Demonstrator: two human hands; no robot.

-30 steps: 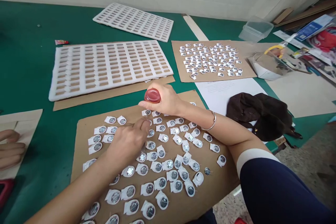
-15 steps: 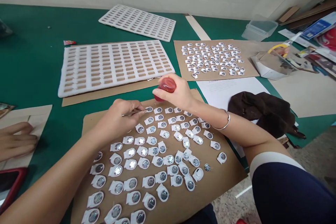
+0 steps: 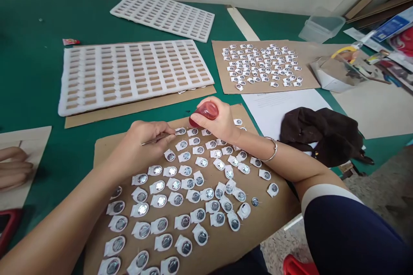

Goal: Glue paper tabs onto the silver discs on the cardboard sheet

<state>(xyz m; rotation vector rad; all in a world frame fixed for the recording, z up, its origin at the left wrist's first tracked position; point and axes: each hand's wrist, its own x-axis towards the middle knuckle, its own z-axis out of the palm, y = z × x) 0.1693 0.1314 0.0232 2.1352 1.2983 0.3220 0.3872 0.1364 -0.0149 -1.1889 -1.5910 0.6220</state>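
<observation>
My left hand (image 3: 145, 144) is closed around slim metal tweezers (image 3: 158, 139). Their tip is at a small white part with a round silver disc (image 3: 180, 131), in the far row on the brown cardboard sheet (image 3: 258, 227). Just right of it, my right hand (image 3: 221, 122) grips a glossy red squeeze bottle (image 3: 208, 111), tilted over the far row; its tip is hidden. Many similar white parts with discs lie in loose rows on the sheet. One round disc (image 3: 254, 201) lies apart at the right, beside a white part with an empty-looking ring (image 3: 244, 211).
Two white slotted trays (image 3: 132, 79) lie behind. Another cardboard sheet (image 3: 222, 88) bears more small parts. A brown cloth (image 3: 319, 135), paper sheet (image 3: 258, 107), yellow-handled scissors (image 3: 343, 51) and clear box (image 3: 321, 25) are at the right. Another person's hand (image 3: 14, 167) rests at the left edge.
The view has shifted slightly. My right hand and the red bottle have moved a little to the right along the far row. The left hand with the tweezers stays at the same part.
</observation>
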